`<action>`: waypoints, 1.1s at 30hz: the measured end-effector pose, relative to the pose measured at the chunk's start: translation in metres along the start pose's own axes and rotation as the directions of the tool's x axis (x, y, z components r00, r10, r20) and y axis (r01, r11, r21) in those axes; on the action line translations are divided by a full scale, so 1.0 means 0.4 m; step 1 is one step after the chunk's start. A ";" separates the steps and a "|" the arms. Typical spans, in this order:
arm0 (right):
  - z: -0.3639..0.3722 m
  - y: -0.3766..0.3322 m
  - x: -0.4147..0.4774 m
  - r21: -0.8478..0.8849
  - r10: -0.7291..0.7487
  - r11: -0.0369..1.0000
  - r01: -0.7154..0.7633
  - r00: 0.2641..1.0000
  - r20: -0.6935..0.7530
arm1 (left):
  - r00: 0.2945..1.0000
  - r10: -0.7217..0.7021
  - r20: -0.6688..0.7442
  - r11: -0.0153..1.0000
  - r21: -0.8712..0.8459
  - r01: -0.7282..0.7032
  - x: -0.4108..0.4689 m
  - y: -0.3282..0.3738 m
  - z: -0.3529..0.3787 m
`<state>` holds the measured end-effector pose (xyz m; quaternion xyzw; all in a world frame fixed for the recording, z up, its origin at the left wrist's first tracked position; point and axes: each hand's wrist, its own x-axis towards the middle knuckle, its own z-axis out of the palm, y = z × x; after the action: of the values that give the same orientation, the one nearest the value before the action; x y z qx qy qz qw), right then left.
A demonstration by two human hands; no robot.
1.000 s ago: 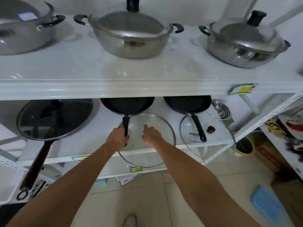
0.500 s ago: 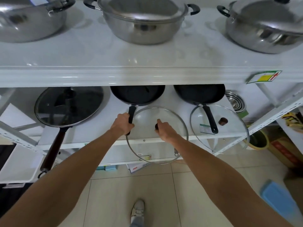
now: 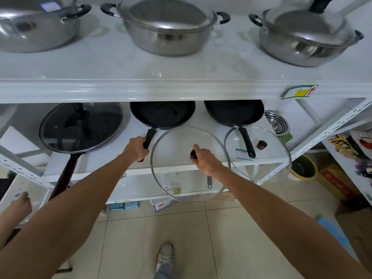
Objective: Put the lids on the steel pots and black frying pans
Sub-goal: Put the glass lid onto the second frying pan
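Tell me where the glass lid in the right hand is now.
Head view, lower centre: the glass lid hangs by its knob in the right hand, just before the middle frying pan, overhanging the shelf edge.

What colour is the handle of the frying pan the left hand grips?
Black, on the middle frying pan's handle in the left hand; head view.

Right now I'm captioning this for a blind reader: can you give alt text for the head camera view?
A person's right hand holds a glass lid by its knob while the left hand grasps the middle frying pan handle on a white shelf. One pan is lidded; steel pots sit above.
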<state>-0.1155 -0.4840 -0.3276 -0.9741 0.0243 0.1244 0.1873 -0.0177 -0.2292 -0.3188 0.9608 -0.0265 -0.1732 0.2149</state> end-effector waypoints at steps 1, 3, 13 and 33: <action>-0.019 0.001 -0.006 0.000 -0.008 1.000 0.008 1.000 -0.013 | 1.000 0.004 0.005 1.000 0.004 -0.004 -0.003 0.001 -0.005; -0.059 -0.003 -0.004 -0.009 -0.033 0.999 0.033 0.999 -0.037 | 1.000 0.003 0.015 1.000 0.008 -0.003 -0.005 0.000 -0.014; -0.217 -0.047 0.051 0.057 0.023 0.998 -0.013 0.985 -0.173 | 0.998 0.003 0.057 0.999 -0.049 0.000 -0.102 0.052 0.007; -0.142 -0.204 0.345 0.021 0.124 0.992 -0.123 0.957 -0.263 | 0.964 0.158 0.214 0.986 -0.081 -0.144 -0.164 0.014 0.115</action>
<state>0.0391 -0.4296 -0.2819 -0.9782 0.1099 0.0051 0.1763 -0.0952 -0.2447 -0.3343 0.9235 -0.1177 -0.2623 0.2541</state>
